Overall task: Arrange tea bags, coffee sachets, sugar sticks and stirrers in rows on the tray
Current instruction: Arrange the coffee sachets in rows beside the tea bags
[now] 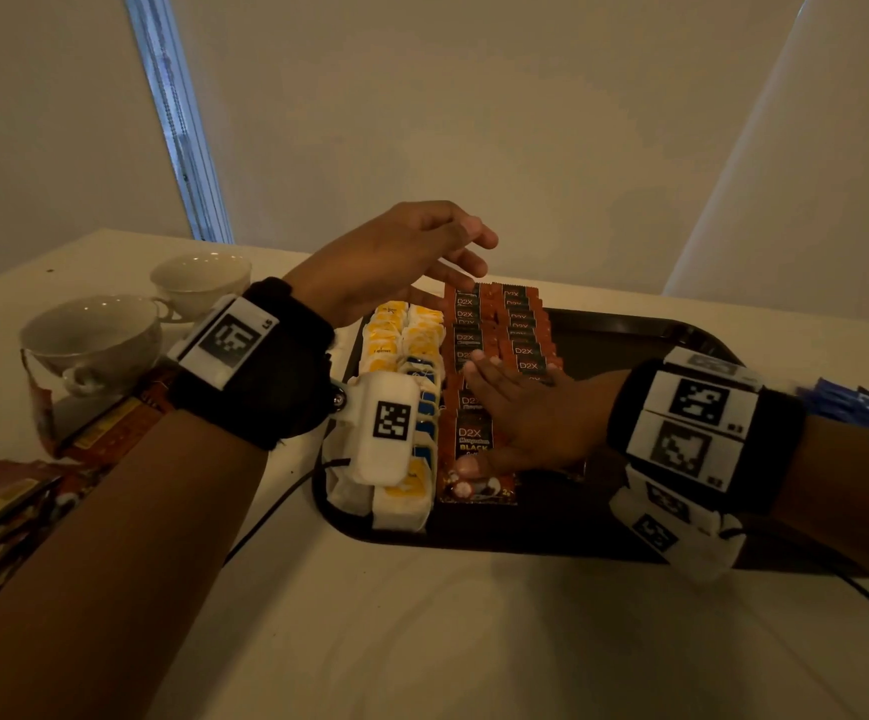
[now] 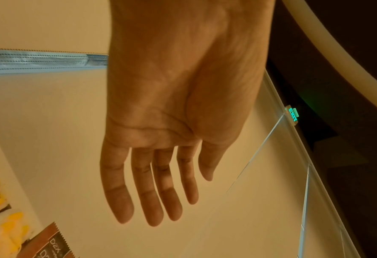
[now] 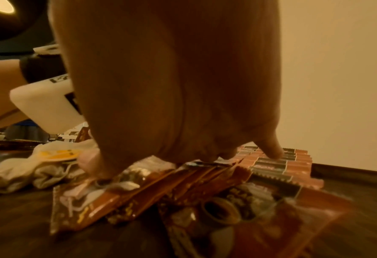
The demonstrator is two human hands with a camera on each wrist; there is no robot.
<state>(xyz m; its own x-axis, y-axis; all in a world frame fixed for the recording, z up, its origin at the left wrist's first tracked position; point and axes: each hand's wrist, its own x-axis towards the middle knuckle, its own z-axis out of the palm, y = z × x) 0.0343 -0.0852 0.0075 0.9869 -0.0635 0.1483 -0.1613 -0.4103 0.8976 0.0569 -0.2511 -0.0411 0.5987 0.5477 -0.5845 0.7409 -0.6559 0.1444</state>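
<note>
A dark tray [image 1: 645, 330] lies on the white table. White tea bags [image 1: 401, 345] with yellow tags fill its left side in rows. Beside them run rows of orange-brown coffee sachets [image 1: 520, 324] marked D2X. My right hand [image 1: 515, 407] lies flat on the near sachets [image 3: 183, 188], fingers straight, pressing them down. My left hand [image 1: 422, 252] hovers above the far end of the tea bags and sachets, fingers straight and spread, holding nothing; its empty palm [image 2: 160, 122] fills the left wrist view.
Two white cups [image 1: 95, 340] stand left of the tray. Loose sachets [image 1: 1, 506] lie piled at the table's left edge. Blue sticks [image 1: 858, 402] lie at the far right behind my right wrist. The tray's right half [image 1: 630, 356] is bare.
</note>
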